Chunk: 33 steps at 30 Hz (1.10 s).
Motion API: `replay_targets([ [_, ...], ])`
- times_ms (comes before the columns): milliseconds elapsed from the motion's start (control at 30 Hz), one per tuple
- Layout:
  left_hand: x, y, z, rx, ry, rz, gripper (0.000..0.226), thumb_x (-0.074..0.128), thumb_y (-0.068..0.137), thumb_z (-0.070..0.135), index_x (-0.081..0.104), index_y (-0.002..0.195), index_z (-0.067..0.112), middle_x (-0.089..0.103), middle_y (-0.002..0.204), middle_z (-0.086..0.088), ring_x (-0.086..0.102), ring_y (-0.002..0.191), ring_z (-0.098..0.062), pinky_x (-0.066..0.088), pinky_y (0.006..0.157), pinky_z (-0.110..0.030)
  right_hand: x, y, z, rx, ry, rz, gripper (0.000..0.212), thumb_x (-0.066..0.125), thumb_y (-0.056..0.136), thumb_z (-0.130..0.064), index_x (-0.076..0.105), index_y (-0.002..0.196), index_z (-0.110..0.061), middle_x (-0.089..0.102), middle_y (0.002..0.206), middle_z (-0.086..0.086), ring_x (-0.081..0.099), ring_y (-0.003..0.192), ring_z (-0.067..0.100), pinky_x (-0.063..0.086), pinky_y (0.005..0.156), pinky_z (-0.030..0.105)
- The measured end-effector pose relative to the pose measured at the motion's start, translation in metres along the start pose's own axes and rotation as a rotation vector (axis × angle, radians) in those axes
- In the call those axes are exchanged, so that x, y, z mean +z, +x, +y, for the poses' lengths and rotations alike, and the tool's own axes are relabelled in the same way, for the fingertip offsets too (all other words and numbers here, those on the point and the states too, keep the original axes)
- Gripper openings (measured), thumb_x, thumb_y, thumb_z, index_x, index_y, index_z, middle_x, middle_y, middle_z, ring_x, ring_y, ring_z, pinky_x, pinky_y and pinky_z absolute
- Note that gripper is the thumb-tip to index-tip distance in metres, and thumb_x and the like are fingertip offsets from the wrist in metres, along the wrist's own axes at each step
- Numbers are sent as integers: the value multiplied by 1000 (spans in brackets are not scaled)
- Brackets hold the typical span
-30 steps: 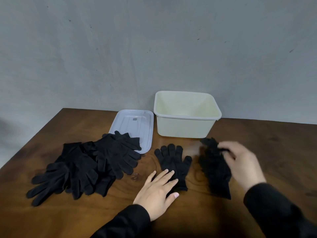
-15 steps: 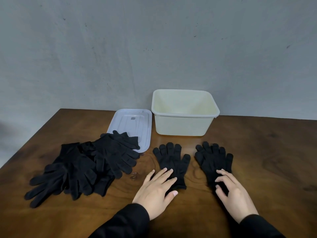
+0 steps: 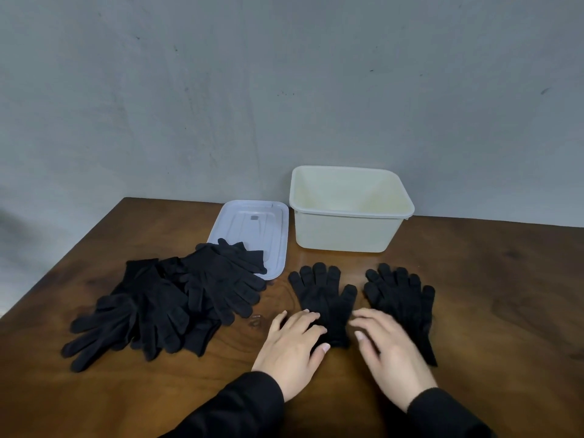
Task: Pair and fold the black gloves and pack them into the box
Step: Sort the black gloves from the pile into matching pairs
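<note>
Black gloves (image 3: pixel 322 298) and (image 3: pixel 399 298): knit, matte, flat at table centre, fingers toward 12 o'clock; your left hand (image 3: pixel 292 346) presses one cuff, fingers relaxed; right hand (image 3: pixel 390 349) blurred, loose, empty; cream plastic box (image 3: pixel 347 230) at 12; glove heap (image 3: pixel 164 301) at 9.

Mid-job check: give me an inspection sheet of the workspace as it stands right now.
Surface: wooden table, dark knots in the grain.
Job's things: two black gloves lie flat, side by side, left glove and right glove; glove pile at the left; cream box open, nothing seen inside.
Clutter: white lid beside the box, the pile overlapping its near edge.
Grippers: left hand rests flat on the left glove's cuff; right hand, blurred, between the two gloves.
Cables: nothing seen.
Surroundings: grey wall.
</note>
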State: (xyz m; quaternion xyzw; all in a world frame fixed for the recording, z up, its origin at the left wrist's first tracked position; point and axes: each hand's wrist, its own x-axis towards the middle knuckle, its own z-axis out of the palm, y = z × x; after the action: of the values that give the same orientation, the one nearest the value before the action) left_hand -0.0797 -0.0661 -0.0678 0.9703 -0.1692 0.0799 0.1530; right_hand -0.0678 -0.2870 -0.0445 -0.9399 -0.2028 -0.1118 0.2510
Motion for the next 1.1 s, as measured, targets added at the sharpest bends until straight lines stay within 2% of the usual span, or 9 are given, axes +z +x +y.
replay_targets([
  [167, 1, -7, -6, -58, -38, 52, 38, 30, 101, 45, 59, 124, 36, 48, 141, 15, 33, 137, -4, 18, 118, -40, 48, 7, -22, -9, -14, -200, 42, 35, 104, -36, 49, 143, -29, 35, 155, -15, 15, 143, -6, 12, 123, 27],
  [300, -6, -14, -18, -53, -128, 132, 37, 33, 102, 39, 60, 125, 33, 49, 140, 16, 31, 135, 1, 14, 116, -29, 56, 4, -29, -33, -108, -187, 55, 22, 101, -52, 51, 142, -32, 38, 155, -15, 15, 144, -5, 8, 120, 26],
  [367, -15, -16, -32, -85, -134, 240, 33, 39, 100, 36, 65, 119, 29, 55, 130, 15, 41, 126, -1, 25, 109, -30, 57, 3, -34, -46, -121, -207, 65, 11, 100, -61, 49, 144, -32, 34, 157, -16, 13, 146, -3, 5, 120, 28],
  [467, -37, -16, -68, -226, -10, 378, 30, 44, 96, 35, 69, 111, 26, 60, 120, 10, 50, 114, -9, 36, 96, -36, 58, 2, -44, -31, -147, -253, 74, 3, 95, -67, 40, 149, -34, 20, 160, -20, 6, 148, -3, 1, 121, 31],
  [600, -76, -10, -113, -475, 139, 397, 27, 53, 95, 32, 65, 119, 25, 59, 125, 5, 50, 117, -17, 32, 100, -41, 56, 1, -48, -41, -140, -255, 83, -7, 90, -71, 38, 150, -34, 18, 161, -20, 3, 148, -4, 0, 121, 31],
  [800, -111, 20, -165, -778, 148, 95, 50, 44, 99, 46, 41, 146, 27, 41, 150, 3, 39, 133, -24, 28, 107, -49, 54, 1, -46, -24, -123, -239, 74, 3, 94, -69, 43, 146, -36, 23, 158, -23, 2, 145, -11, -2, 121, 25],
  [900, -115, 30, -181, -766, 183, -64, 50, 46, 99, 46, 40, 145, 29, 52, 139, 2, 41, 129, -24, 28, 106, -48, 54, 1, -45, -20, -95, -222, 78, 0, 92, -71, 47, 143, -36, 27, 156, -24, 5, 144, -12, -1, 121, 23],
  [1033, -118, 38, -194, -725, 108, -186, 58, 54, 96, 39, 31, 149, 35, 36, 153, 0, 30, 138, -28, 25, 109, -52, 55, 0, -44, -8, -59, -184, 74, 4, 95, -69, 53, 139, -34, 35, 154, -21, 11, 143, -12, 4, 121, 24],
  [1100, -122, 42, -194, -724, 56, -218, 60, 57, 93, 31, 33, 148, 35, 46, 142, -2, 38, 131, -28, 28, 107, -52, 55, 0, -44, -9, -69, -193, 70, 8, 96, -67, 52, 140, -35, 34, 154, -21, 10, 144, -11, 4, 121, 24],
])
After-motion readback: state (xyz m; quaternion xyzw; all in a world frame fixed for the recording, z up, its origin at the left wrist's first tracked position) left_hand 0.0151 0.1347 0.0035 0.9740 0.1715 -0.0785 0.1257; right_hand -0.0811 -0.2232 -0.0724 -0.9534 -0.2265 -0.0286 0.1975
